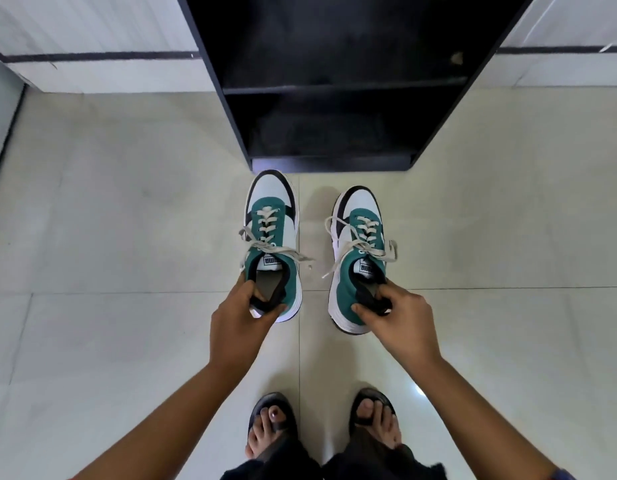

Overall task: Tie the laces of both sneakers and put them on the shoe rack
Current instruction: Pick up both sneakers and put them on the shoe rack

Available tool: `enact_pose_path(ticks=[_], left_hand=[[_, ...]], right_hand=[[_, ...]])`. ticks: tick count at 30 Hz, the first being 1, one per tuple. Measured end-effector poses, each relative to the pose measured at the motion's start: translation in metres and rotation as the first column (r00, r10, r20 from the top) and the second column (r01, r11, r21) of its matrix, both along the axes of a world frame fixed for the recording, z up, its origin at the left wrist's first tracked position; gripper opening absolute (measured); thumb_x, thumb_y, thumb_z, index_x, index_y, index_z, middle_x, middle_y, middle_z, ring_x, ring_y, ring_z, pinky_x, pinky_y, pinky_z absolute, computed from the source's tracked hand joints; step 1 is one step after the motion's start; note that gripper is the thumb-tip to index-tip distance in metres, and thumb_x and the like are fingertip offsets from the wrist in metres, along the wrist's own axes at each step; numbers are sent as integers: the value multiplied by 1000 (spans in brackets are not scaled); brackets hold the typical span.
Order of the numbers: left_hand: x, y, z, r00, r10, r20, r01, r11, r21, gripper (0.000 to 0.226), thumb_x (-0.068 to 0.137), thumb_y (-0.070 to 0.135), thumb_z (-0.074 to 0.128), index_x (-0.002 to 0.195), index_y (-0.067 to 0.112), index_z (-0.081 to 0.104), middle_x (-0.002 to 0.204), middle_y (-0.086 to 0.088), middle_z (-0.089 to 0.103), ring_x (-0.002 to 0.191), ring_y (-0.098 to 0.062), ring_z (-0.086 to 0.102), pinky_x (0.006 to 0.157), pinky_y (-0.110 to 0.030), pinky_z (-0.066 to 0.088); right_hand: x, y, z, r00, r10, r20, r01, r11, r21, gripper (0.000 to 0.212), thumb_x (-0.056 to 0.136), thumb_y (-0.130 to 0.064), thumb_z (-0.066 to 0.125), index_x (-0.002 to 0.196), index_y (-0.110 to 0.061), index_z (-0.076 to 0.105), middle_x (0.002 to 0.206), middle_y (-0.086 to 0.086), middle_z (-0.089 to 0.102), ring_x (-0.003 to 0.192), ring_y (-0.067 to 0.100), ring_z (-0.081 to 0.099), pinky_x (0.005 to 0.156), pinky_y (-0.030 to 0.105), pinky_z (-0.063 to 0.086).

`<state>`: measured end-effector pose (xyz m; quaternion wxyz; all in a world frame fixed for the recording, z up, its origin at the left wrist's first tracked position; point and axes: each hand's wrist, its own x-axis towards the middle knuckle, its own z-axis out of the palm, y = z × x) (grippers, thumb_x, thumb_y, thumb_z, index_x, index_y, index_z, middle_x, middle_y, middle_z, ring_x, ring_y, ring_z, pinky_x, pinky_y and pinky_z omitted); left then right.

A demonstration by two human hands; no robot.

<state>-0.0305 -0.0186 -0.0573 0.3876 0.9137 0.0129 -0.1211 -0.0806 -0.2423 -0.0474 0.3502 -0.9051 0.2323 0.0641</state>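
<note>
Before dark shoe rack (334,88), toes fwd: left hand (237,317) pinches left sneaker (273,244) heel collar, right hand (400,317) clamps right sneaker (357,258) likewise. Both look light, soft-collared; bows loose, may snag

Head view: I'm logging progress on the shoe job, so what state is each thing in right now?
Left sneaker: laces tied, held at the heel collar.
Right sneaker: laces tied, held at the heel collar.
Left hand: closed on the left sneaker's heel.
Right hand: closed on the right sneaker's heel.
Shoe rack: no shoes visible on its dark shelves.
Sandals: worn on the person's feet.
</note>
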Motion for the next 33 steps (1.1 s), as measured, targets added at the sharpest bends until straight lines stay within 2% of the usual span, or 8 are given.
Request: enact_pose_path(ticks=[4,6,8,15,21,25,29,33], left_hand=[[3,2,100,999,-39,-3,39,999,5,33,69,21,78,69,14,46,75,3,61,70,-22,58,61,-38,49],[5,2,151,998,-54,13,53,998,14,32,70,22,78,68,14,46,75,3,61,67,-22,58,59,-37,48],[9,1,201,997,-74,32,73,997,23,33,70,22,78,67,14,46,76,6,59,65,-20,56,57,-35,48],[60,-10,329,976,-142,167,127,987,95,35,69,23,79,68,13,45,80,4,60,59,-22,53,48,-29,44],[149,-32,361,953,-150,262,130,987,91,32,72,23,76,70,12,46,84,1,59,60,-23,52,49,-30,44],[211,-50,351,966,-117,230,100,991,85,29,72,26,74,77,9,52,83,-5,62,66,-28,55,55,-33,46],[254,-61,336,969,-139,206,110,983,144,31,72,30,72,88,10,55,99,-6,63,77,-31,58,62,-36,49],[281,-65,329,975,-121,186,100,988,118,30,73,28,72,92,12,56,105,-5,63,82,-31,59,66,-30,45]], right_hand=[[-4,-3,94,1000,-1,3,1,1000,19,18,66,-24,78,72,-14,64,81,-2,71,64,15,59,55,5,37],[-2,-3,141,1000,24,8,-25,999,22,19,66,-23,78,74,-14,64,88,-3,72,69,18,66,60,20,50],[4,-3,188,998,52,26,-53,999,4,19,66,-23,76,76,-14,63,96,-2,72,70,20,67,62,30,53],[58,-5,315,985,124,120,-120,992,-38,18,68,-23,73,78,-13,61,110,-1,70,72,24,68,63,33,55],[147,-16,348,973,169,157,-151,981,-121,22,72,-24,71,80,-9,57,93,5,67,72,30,64,61,36,52],[210,-17,342,976,168,138,-146,977,-154,20,76,-24,68,83,-10,56,93,7,65,81,33,63,65,34,48],[256,-14,336,975,171,139,-144,973,-182,21,78,-25,66,82,-9,54,89,9,64,79,34,62,62,32,43],[285,-16,332,971,198,132,-169,965,-202,21,79,-26,66,84,-10,54,90,10,65,81,35,62,65,35,47]])
